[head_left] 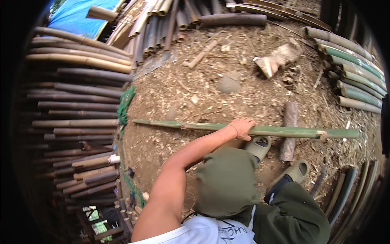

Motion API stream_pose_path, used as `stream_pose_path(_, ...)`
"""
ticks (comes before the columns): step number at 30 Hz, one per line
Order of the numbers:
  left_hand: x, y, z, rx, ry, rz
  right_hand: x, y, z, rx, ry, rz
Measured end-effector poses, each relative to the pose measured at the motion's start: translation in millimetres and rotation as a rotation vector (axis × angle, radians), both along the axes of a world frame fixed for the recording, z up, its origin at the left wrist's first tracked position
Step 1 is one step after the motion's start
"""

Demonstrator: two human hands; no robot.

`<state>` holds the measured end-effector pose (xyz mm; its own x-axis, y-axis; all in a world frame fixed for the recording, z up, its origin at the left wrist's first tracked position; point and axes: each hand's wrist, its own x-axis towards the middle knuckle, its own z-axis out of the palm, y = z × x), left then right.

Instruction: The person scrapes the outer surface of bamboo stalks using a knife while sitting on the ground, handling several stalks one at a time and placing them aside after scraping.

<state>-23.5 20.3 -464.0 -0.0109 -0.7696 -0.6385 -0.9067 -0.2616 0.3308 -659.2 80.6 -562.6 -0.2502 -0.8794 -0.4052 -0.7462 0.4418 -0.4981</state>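
Observation:
A long green bamboo pole [191, 126] stretches nearly level across the middle of the view, from a thin left end to a thicker right end. My left hand [243, 127] is closed over it, right of its middle, with the fingers on the far side. A short brown log [289, 116] lies crosswise beneath the pole's thicker part. My right hand is out of view. Below the pole are my bent knee [227, 183] in olive trousers and my two clogs, one [260, 146] close to my left hand and the other [298, 171] beside the log.
Dark bamboo poles [81, 105] are stacked along the left, beside green netting [125, 103]. Cut green bamboo [353, 67] is piled at the far right. A sack-like piece [280, 59] and a half-buried stone [229, 84] sit on the chip-strewn soil. More poles [343, 195] lie at the near right.

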Motion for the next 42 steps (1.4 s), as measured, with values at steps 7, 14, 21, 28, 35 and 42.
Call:
stream_pose_path(7,-36,-18,-36,0.063,0.018,0.084,36,-2,103,-0.054,-0.472,-0.181)
stream_pose_path(14,1,1,-3,0.158,0.002,0.08,90,-61,168,-0.122,-0.834,-0.235)
stream_pose_path(21,-5,20,-45,-0.054,-0.06,0.189,187,-170,141,0.131,-1.105,-0.124)
stream_pose_path(28,12,-19,-43,0.225,-0.004,0.078,224,-211,104,0.339,-1.14,-0.175)
stream_pose_path(35,-54,-26,-46,-0.151,-0.162,0.162,227,-216,67,0.241,-1.14,-0.206)
stream_pose_path(42,-47,-19,-54,-0.174,-0.189,0.116,253,-219,67,0.149,-1.005,-0.256)
